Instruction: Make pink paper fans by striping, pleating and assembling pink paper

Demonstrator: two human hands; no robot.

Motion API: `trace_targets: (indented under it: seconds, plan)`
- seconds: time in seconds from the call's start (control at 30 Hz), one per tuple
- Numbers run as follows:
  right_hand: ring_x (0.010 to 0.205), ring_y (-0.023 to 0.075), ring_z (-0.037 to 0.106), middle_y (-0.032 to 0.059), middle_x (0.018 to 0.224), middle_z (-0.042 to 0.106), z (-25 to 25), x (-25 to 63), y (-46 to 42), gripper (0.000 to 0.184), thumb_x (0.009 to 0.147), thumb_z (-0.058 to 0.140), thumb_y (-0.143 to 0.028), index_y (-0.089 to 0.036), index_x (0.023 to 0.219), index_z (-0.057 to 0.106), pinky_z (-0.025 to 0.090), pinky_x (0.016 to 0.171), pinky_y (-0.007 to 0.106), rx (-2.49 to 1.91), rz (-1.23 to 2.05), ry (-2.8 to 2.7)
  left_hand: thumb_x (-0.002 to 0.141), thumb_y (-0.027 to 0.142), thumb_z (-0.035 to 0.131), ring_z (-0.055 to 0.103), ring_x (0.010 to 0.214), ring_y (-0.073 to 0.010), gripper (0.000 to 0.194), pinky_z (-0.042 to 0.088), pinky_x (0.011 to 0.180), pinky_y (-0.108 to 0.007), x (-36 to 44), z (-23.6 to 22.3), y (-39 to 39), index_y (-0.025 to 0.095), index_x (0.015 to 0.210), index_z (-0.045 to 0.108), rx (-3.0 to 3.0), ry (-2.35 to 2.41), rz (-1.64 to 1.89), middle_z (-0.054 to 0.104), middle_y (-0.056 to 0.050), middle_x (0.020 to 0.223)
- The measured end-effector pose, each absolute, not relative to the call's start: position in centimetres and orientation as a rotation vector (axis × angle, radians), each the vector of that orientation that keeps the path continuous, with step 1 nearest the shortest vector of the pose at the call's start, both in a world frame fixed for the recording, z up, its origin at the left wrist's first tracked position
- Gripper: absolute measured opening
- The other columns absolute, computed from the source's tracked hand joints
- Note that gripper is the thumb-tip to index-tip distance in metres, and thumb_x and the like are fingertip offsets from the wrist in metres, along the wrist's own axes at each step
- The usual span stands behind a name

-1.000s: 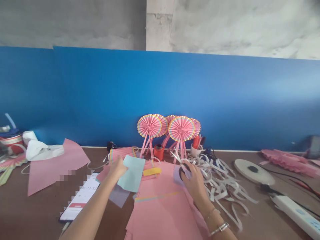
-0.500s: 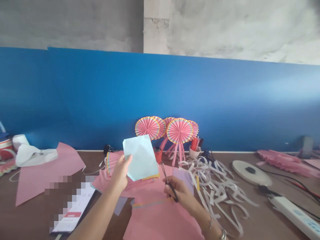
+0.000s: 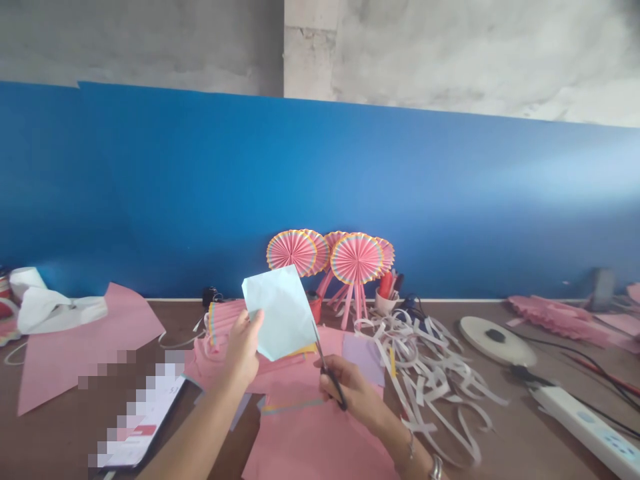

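Note:
My left hand [image 3: 246, 347] pinches the left edge of a light blue sheet of paper [image 3: 280, 313] and holds it up above the table. Some of its corners look clipped. In my right hand [image 3: 353, 387] is a pair of scissors [image 3: 331, 377], the blades pointing up at the paper's lower right corner. Whether they touch the paper I cannot tell. Pink paper [image 3: 320, 443] with a striped band lies below my hands. Behind my left hand sits a pleated pink piece [image 3: 223, 320] with a yellow and blue edge.
Round pleated pink fans [image 3: 357, 260] stand against the blue panel [image 3: 200, 187]. White paper strips [image 3: 425, 367] lie tangled at right, near a white disc [image 3: 497, 342] and a power strip [image 3: 585, 427]. A phone [image 3: 143, 427] and a large pink sheet [image 3: 90, 347] lie at left.
The scissors have moved left and closer to the paper's lower right corner, their blades now at its edge. My left hand keeps its hold on the paper. The whole view has shifted slightly.

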State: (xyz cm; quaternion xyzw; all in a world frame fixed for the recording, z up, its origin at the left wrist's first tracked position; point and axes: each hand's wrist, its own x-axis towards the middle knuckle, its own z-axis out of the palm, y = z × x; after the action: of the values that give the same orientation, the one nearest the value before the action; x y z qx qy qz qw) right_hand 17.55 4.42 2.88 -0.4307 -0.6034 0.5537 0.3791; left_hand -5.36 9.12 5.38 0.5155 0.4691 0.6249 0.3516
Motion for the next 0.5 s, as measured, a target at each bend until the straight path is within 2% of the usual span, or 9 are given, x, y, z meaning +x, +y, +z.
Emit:
trace_targets:
  seconds: [0.33, 0.5]
  plan:
    - [0.051, 0.0082, 0.048, -0.0035, 0.059, 0.052, 1.7, 17.7, 4.9, 0.043, 0.073, 0.064, -0.049, -0.014, 0.097, 0.056, 0.035, 0.045, 0.019, -1.104, 1.363, -1.536, 0.064, 0.045, 0.069, 0.064, 0.085, -0.0273, 0.039, 0.049, 0.073, -0.036, -4.6, 5.6, 9.2, 0.018, 0.092, 0.063, 1.182, 1.171, 1.601, 0.068, -0.007, 0.085]
    - [0.049, 0.0078, 0.046, -0.0044, 0.057, 0.051, 1.5, 17.8, 4.9, 0.043, 0.073, 0.064, -0.049, -0.015, 0.098, 0.057, 0.034, 0.041, 0.018, -1.128, 1.36, -1.523, 0.062, 0.047, 0.071, 0.064, 0.088, -0.0275, 0.041, 0.049, 0.076, -0.037, -4.5, 5.6, 9.1, 0.017, 0.09, 0.063, 1.179, 1.149, 1.638, 0.068, -0.007, 0.084]
